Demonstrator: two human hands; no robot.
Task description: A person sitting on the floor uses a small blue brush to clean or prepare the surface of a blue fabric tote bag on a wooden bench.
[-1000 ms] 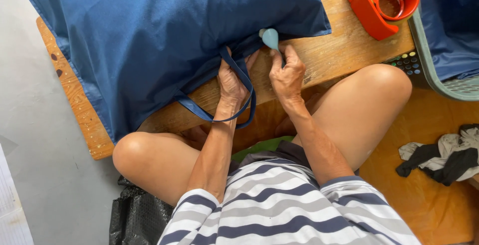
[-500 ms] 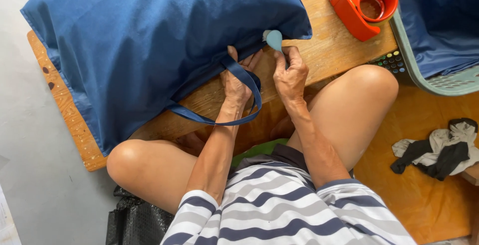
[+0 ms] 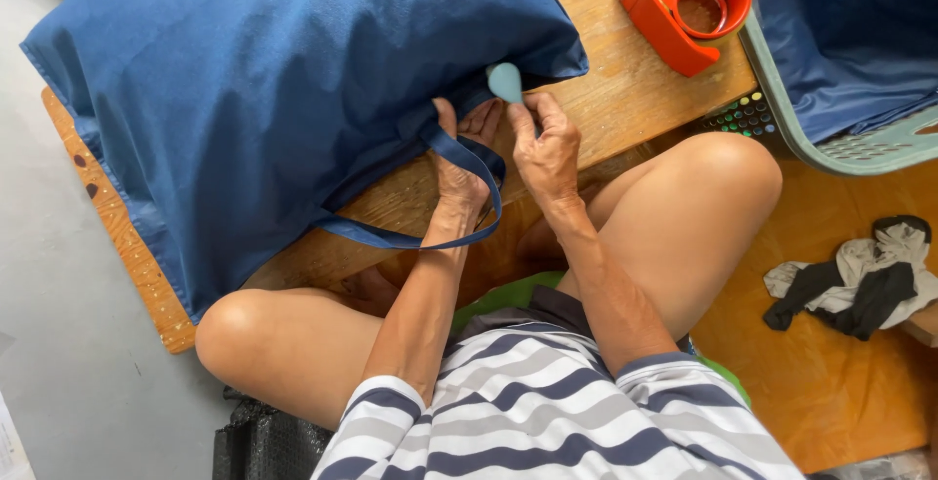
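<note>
A large dark blue fabric bag (image 3: 283,89) lies across a low wooden board (image 3: 625,89). Its strap handle (image 3: 430,236) loops around my left wrist. My left hand (image 3: 464,153) grips the bag's edge where the handle joins. My right hand (image 3: 542,148) sits right beside it, fingers pinched on a small pale blue tool (image 3: 505,80) whose rounded end sticks up against the bag's edge. Both hands touch the fabric near the board's front edge.
A red tape dispenser (image 3: 684,1) lies on the board's far right. A green plastic basket (image 3: 831,138) with blue fabric stands at the right. Crumpled black and white cloth (image 3: 860,280) lies on the orange floor. My bare knees flank the board.
The view has drifted slightly; the bag and hands sit a little lower left in frame. My hands keep the same hold on the bag's edge and the pale blue tool.
</note>
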